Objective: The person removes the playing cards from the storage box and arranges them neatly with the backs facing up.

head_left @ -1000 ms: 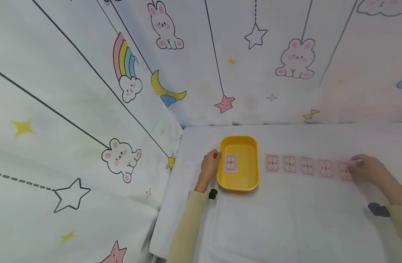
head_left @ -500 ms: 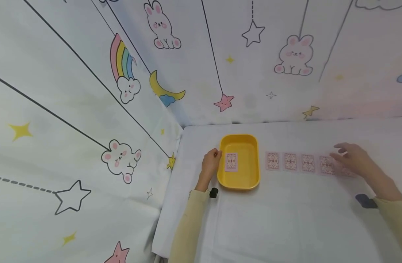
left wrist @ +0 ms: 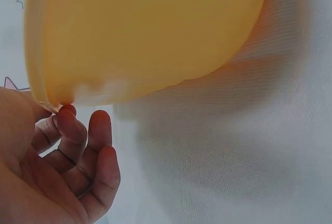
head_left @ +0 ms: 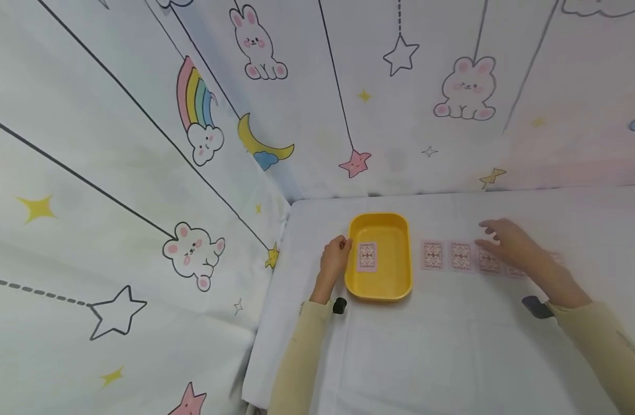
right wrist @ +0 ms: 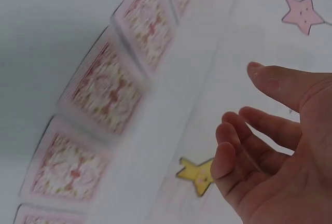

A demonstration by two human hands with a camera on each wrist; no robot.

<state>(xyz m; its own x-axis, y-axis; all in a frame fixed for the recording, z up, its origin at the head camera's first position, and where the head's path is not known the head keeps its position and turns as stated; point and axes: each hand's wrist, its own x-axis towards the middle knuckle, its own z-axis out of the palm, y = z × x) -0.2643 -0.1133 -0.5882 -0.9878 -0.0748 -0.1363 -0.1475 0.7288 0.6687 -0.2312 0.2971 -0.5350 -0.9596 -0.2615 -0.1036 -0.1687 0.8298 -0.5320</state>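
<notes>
Tablecloth [head_left: 452, 346]: cards [head_left: 433, 255] lengthwise toward wall [head_left: 317, 115], left fingers [left wrist: 100, 128] pinched on tray [head_left: 393, 253], right fingers [right wrist: 267, 124] loose.

The person wears pale yellow sleeves [head_left: 299, 353] and dark wrist cameras [head_left: 339, 306]

A corner curtained off with nursery-style hangings; whether it stands in a home or elsewhere cannot be told. White printed fabric [head_left: 307, 104] fills the left side and top of the frame, showing a pink-eared bunny [head_left: 258, 52] and a rainbow [head_left: 194, 95] at upper left, a yellow crescent moon [head_left: 253, 142] and a smiling pink star [head_left: 355, 163] near upper centre. A white-covered bench [head_left: 426, 351] spans the lower right.
</notes>
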